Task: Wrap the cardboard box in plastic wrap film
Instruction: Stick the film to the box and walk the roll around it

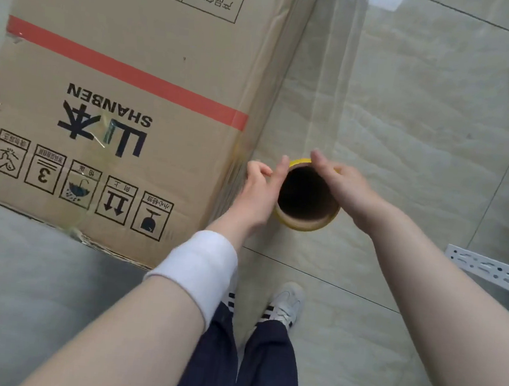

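Head view: a person is standing on the tiled floor (424, 131) and looking straight down at both hands.
Task object: the cardboard box (119, 64) is lying on the floor at the left, printed face up, its long side running just beside the hands.
Film supply: the roll of plastic wrap film (303, 224) is being held on end next to the box's side, its dark hollow core facing the camera.
Film sheet (337, 60): a clear band is stretching away from the roll toward the top of the picture, alongside the box.
Reason for placement: the roll is probably being kept upright and close to the box so that the film is paying out flat against its side.
Left hand (258, 190): it is bracing the roll's left edge with one extended finger laid along the rim; the other fingers are bending loosely and are not wrapping round anything.
Right hand (343, 189): it is grasping the roll from the right, fingers curling over its far rim.
Progress: wrapping appears to be under way; how many sides are covered cannot be told.
Surroundings: a perforated metal strip (488, 268) is lying at the right.
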A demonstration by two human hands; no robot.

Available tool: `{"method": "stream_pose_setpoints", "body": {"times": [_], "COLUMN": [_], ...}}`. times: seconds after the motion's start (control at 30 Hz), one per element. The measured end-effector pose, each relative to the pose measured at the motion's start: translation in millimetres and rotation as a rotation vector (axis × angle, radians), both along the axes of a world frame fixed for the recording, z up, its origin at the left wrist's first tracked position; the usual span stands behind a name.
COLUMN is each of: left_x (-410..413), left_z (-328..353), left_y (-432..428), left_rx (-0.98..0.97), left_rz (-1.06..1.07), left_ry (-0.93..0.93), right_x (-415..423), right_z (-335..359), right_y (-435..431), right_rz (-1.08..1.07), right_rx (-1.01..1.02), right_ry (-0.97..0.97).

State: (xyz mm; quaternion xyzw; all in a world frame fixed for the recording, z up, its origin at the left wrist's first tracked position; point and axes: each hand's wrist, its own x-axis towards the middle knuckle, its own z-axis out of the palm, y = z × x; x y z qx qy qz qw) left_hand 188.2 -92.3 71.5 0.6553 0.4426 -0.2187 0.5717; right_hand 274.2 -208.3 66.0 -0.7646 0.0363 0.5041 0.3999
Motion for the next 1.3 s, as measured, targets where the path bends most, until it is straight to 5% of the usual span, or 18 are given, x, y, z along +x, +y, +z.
{"method": "stream_pose_setpoints", "body": {"times": [0.13,0.3,0.53,0.67,0.8,0.93,1.07,1.17,1.3], "left_x": [3.2,-21.5,-88.6,-118.8,-117.0,-66.0,-28.4,-36.7,-84.6], "left_z": [-6.3,-14.2,12.3,1.2,-0.4,0.5,-7.4,-5.9,-3.9], "left_y": [9.7,-5.7,-69.5,-79.7,-46.2,4.8,25.2,22.4,6.6], "left_rx": [-0.104,-0.039,0.109,-0.114,-0.086,-0.087,-0.265,-0.263,-0.100], "left_rz": [-0.150,-0.067,0.424,0.515,0.228,0.003,-0.468,-0.429,-0.207], "left_ry": [-0.185,-0.175,-0.196,-0.088,-0.021,-0.153,-0.044,-0.039,-0.115], "right_x": [-42.4,-89.6,-88.1,-83.7,-82.0,-92.2,-125.4,-155.4,-168.0], "right_z": [-6.1,2.4,17.9,18.8,14.5,7.9,-2.2,-4.4,4.1], "right_y": [-8.0,-4.2,-30.1,-29.7,-27.3,-26.8,-16.1,-3.9,-4.3], "right_rz": [-0.485,-0.715,-0.194,0.126,0.104,-0.046,-0.430,-0.718,-0.620], "right_rx": [0.069,0.039,-0.046,-0.120,-0.114,-0.033,0.177,0.202,0.017], "right_ry": [0.054,0.122,0.006,-0.064,-0.050,-0.023,0.101,0.113,-0.094]}}
